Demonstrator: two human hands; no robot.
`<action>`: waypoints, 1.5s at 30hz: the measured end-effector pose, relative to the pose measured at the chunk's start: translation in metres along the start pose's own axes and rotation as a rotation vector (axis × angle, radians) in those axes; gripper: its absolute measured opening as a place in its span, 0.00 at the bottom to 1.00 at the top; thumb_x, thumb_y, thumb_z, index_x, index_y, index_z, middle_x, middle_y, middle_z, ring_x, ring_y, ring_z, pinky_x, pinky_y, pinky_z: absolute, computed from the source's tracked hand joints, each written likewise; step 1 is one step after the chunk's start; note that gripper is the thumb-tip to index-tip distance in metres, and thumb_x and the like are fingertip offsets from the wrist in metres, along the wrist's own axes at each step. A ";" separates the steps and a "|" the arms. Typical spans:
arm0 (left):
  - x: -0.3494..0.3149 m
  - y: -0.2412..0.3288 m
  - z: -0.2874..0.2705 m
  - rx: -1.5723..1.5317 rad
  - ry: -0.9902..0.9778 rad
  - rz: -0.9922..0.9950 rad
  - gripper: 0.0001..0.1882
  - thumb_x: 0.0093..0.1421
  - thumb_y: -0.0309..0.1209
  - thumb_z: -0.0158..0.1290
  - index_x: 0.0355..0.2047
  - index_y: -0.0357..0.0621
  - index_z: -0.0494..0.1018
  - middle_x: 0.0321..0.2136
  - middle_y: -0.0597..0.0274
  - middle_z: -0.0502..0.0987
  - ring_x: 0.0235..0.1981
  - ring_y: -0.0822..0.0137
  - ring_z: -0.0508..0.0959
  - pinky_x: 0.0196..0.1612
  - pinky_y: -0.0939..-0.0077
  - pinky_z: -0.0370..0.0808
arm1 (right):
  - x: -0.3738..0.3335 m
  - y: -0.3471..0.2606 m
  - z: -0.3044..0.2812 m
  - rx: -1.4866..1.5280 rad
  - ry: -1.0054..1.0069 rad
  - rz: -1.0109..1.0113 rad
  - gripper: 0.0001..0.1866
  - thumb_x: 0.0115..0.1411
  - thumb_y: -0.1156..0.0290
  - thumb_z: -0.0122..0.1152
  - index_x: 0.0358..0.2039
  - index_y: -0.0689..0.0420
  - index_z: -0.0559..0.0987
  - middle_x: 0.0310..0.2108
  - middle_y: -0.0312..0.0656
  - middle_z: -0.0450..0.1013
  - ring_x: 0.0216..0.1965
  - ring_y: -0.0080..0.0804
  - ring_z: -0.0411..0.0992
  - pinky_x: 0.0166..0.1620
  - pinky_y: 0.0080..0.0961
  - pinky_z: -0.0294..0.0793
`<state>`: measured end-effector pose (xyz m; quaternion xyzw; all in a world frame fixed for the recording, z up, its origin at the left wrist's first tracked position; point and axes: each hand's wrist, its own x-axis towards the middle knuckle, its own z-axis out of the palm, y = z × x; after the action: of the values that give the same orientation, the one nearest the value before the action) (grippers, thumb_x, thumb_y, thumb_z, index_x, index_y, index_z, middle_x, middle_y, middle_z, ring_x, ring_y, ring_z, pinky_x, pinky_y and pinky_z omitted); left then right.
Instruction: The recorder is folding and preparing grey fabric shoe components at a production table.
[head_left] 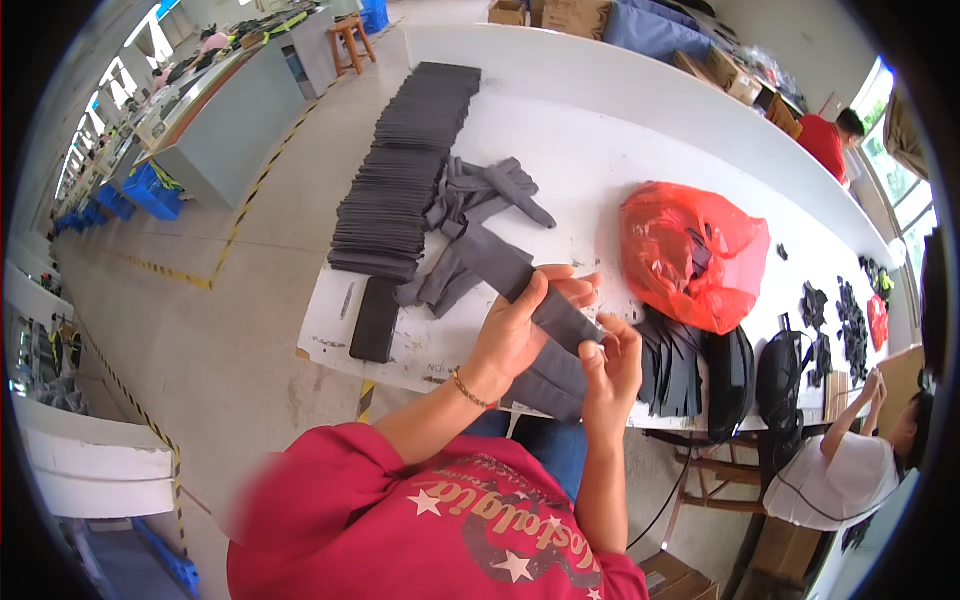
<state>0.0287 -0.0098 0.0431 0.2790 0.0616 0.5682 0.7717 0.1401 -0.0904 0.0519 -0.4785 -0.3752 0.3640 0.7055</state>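
Note:
A dark grey fabric strip (490,256) stretches slantwise between my hands above the white table (575,150). My left hand (510,335) is closed around the strip's middle, thumb on top. At its near end, my right hand (615,370) pinches the strip between thumb and fingers. Below my hands, more dark strips (548,380) lie at the table's front edge. Loose, tangled grey strips (485,190) sit beyond my left hand. To their left runs a long row of tightly stacked dark pieces (385,200), with a black flat block (375,320) at its near end.
Right of my hands stand a red plastic bag (690,265) with dark pieces inside, fanned black strips (670,365) and black pouches (730,375). A co-worker in white (845,465) sits at the right; another in red (825,145) is beyond the low partition (600,65).

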 end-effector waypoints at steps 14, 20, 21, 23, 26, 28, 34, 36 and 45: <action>-0.006 0.033 -0.049 0.106 0.153 0.082 0.08 0.63 0.29 0.55 0.37 0.36 0.76 0.33 0.51 0.80 0.39 0.53 0.82 0.46 0.63 0.80 | 0.007 -0.006 -0.020 -0.551 -0.099 -0.506 0.09 0.51 0.83 0.66 0.27 0.60 0.74 0.24 0.37 0.69 0.26 0.25 0.65 0.31 0.20 0.64; 0.001 0.026 -0.050 0.190 0.313 0.079 0.06 0.62 0.28 0.56 0.37 0.38 0.76 0.34 0.55 0.81 0.38 0.61 0.82 0.43 0.67 0.80 | 0.008 -0.002 -0.024 -0.261 -0.069 0.002 0.07 0.60 0.75 0.63 0.33 0.63 0.74 0.27 0.33 0.71 0.31 0.17 0.68 0.36 0.12 0.66; 0.003 0.025 -0.051 0.247 0.402 0.100 0.06 0.61 0.28 0.57 0.36 0.39 0.76 0.34 0.57 0.81 0.36 0.64 0.82 0.41 0.69 0.80 | 0.007 0.004 -0.028 -0.286 -0.108 0.079 0.07 0.59 0.75 0.64 0.32 0.63 0.74 0.26 0.34 0.72 0.29 0.18 0.70 0.35 0.13 0.67; 0.003 0.023 -0.051 0.257 0.426 0.063 0.05 0.61 0.28 0.57 0.36 0.40 0.76 0.33 0.60 0.80 0.34 0.67 0.81 0.39 0.72 0.80 | 0.007 0.013 -0.036 -0.317 -0.137 0.162 0.07 0.59 0.75 0.64 0.31 0.62 0.74 0.25 0.35 0.73 0.28 0.20 0.72 0.34 0.14 0.68; 0.002 0.019 -0.050 0.242 0.468 0.011 0.05 0.60 0.29 0.58 0.34 0.42 0.76 0.31 0.64 0.80 0.30 0.72 0.80 0.36 0.75 0.78 | 0.011 0.019 -0.043 -0.183 -0.081 0.213 0.07 0.59 0.75 0.64 0.29 0.60 0.74 0.23 0.38 0.74 0.23 0.23 0.73 0.31 0.17 0.70; 0.000 0.016 -0.053 0.211 0.513 -0.059 0.04 0.61 0.28 0.58 0.34 0.41 0.76 0.31 0.65 0.80 0.31 0.72 0.80 0.36 0.75 0.79 | 0.011 0.023 -0.046 0.012 -0.070 0.260 0.08 0.58 0.76 0.64 0.27 0.58 0.73 0.23 0.40 0.75 0.22 0.25 0.73 0.30 0.18 0.71; -0.006 0.005 -0.063 0.155 0.565 -0.159 0.06 0.61 0.28 0.56 0.36 0.37 0.75 0.34 0.59 0.80 0.34 0.68 0.80 0.40 0.72 0.79 | -0.001 0.030 -0.056 0.166 -0.059 0.348 0.06 0.59 0.78 0.62 0.29 0.58 0.72 0.24 0.41 0.74 0.22 0.27 0.73 0.28 0.20 0.73; -0.007 0.003 -0.066 0.132 0.583 -0.190 0.07 0.61 0.28 0.56 0.37 0.37 0.75 0.34 0.59 0.79 0.34 0.68 0.80 0.40 0.72 0.79 | -0.005 0.029 -0.057 0.189 -0.050 0.348 0.06 0.59 0.79 0.61 0.30 0.58 0.72 0.24 0.40 0.74 0.21 0.25 0.71 0.28 0.22 0.72; -0.009 0.005 -0.068 0.218 0.567 -0.218 0.07 0.61 0.28 0.57 0.36 0.36 0.76 0.32 0.59 0.80 0.32 0.67 0.81 0.38 0.72 0.80 | -0.014 0.025 -0.062 0.108 -0.084 0.377 0.09 0.59 0.80 0.61 0.38 0.60 0.71 0.22 0.34 0.67 0.19 0.21 0.65 0.27 0.22 0.68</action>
<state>-0.0066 0.0071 -0.0135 0.1822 0.3643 0.5275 0.7456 0.1845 -0.1211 0.0095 -0.4862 -0.2881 0.5290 0.6330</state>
